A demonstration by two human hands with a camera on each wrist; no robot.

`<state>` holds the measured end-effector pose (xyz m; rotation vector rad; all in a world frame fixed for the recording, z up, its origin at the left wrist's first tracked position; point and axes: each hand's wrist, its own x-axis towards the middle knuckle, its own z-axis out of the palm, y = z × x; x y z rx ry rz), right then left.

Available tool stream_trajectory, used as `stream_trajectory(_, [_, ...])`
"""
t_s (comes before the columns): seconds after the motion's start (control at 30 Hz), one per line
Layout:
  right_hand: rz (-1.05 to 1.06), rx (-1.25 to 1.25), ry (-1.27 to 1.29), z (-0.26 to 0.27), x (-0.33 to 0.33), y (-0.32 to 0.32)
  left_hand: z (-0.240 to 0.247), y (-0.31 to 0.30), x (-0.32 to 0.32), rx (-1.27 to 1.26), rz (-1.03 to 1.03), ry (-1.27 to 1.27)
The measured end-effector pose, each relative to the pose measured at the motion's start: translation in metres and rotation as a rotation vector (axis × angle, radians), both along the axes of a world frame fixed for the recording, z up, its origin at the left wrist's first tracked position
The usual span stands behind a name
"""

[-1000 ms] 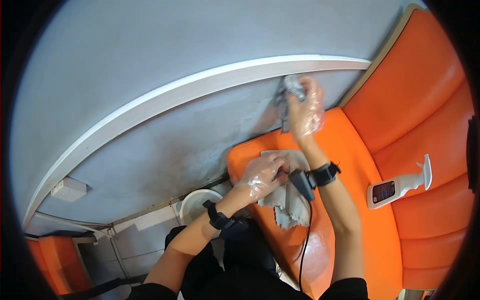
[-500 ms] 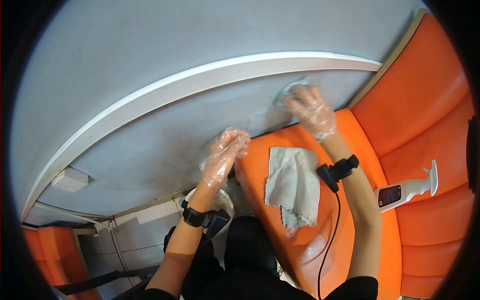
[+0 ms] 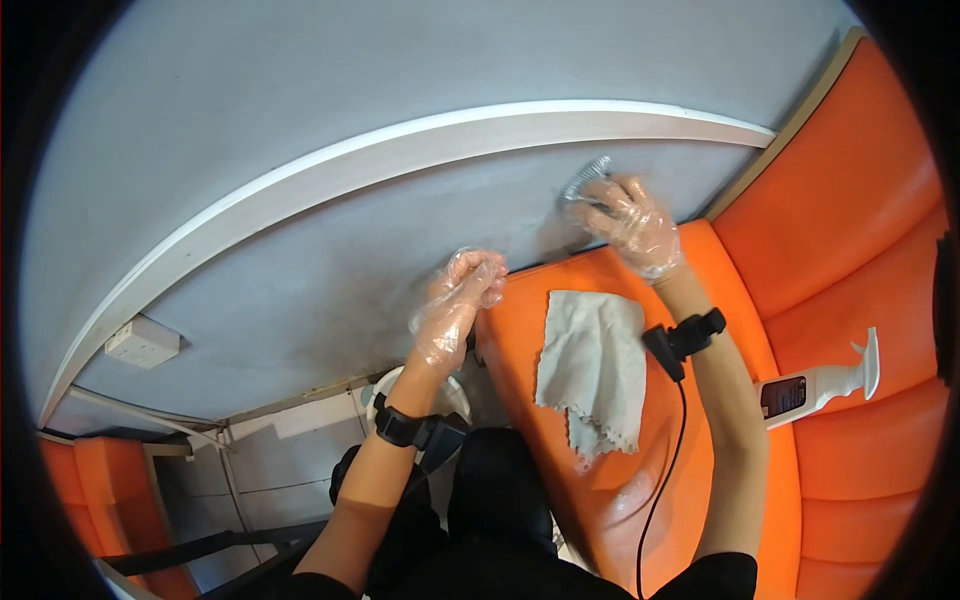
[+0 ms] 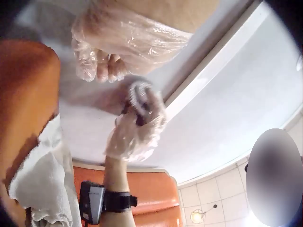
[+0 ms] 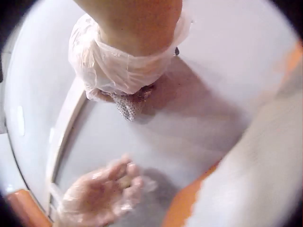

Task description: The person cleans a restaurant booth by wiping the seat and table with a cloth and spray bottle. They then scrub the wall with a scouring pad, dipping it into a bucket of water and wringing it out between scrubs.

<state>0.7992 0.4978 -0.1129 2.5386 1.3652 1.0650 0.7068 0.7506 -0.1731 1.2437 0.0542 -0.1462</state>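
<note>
My right hand (image 3: 632, 228), in a clear plastic glove, grips a silver steel scouring pad (image 3: 588, 178) against the grey wall (image 3: 370, 240), just under the white trim strip. In the right wrist view the mesh of the pad (image 5: 127, 108) shows below the gloved fingers. My left hand (image 3: 458, 305), gloved the same way, hovers by the wall near the seat's corner; its fingers are loosely curled with nothing in them. A pale grey cloth (image 3: 592, 365) lies on the orange seat (image 3: 520, 410) below my right hand.
A white spray bottle (image 3: 815, 390) lies against the orange backrest (image 3: 860, 300) at right. Below my left forearm stands a white bucket (image 3: 458, 398) on the tiled floor. A white socket box (image 3: 143, 342) juts from the wall at left. A black cable (image 3: 662, 490) hangs from my right wrist.
My left hand has lifted off the cloth and moved left to the wall beside the seat corner. My right hand still holds the scouring pad on the wall, its pose turned.
</note>
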Motion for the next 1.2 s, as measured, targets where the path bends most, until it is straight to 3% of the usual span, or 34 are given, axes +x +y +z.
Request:
stream_trajectory(0.1, [0.083,0.111,-0.051,0.016,-0.017,0.064,0.002,0.002,-0.002,-0.012,0.014,-0.007])
stream_trajectory(0.17, [0.25,0.093,-0.076,0.023,-0.024,0.11,0.0,0.0,-0.004,-0.007,0.023,-0.009])
stream_trajectory(0.23, [0.316,-0.036,0.031,0.036,-0.031,0.145,-0.006,-0.005,-0.006,-0.062,0.372,0.113])
stream_trajectory(0.27, [0.378,-0.173,0.139,0.042,-0.033,0.153,-0.003,-0.001,-0.007,-0.058,0.373,0.111])
stream_trajectory(0.33, [0.387,-0.175,0.231,0.045,-0.025,0.134,0.012,0.008,-0.009,-0.074,0.215,0.042])
stream_trajectory(0.43, [0.276,-0.059,0.006,0.026,-0.006,0.082,0.002,0.019,-0.001,-0.025,0.111,0.007])
stream_trajectory(0.6, [0.062,-0.215,-0.023,0.013,0.022,-0.037,0.003,0.012,-0.005,0.022,0.048,0.009])
stream_trajectory(0.73, [-0.151,-0.345,0.087,-0.013,0.033,-0.094,0.007,0.012,-0.013,0.073,0.035,0.018])
stream_trajectory(0.77, [-0.122,-0.349,0.042,-0.02,0.038,-0.101,0.008,0.013,-0.014,0.076,0.044,0.009])
stream_trajectory(0.87, [-0.054,-0.406,0.123,-0.028,0.034,-0.077,0.009,0.017,-0.015,0.089,0.067,-0.009])
stream_trajectory(1.03, [0.464,-0.401,0.162,-0.021,0.01,0.06,0.003,0.014,-0.013,0.087,0.074,-0.012])
stream_trajectory(1.13, [0.548,-0.358,0.208,-0.014,0.019,0.07,0.006,0.017,-0.012,0.097,0.107,-0.002])
stream_trajectory(1.2, [0.462,-0.338,0.26,-0.008,0.025,0.04,0.01,0.016,-0.012,0.086,0.149,0.002])
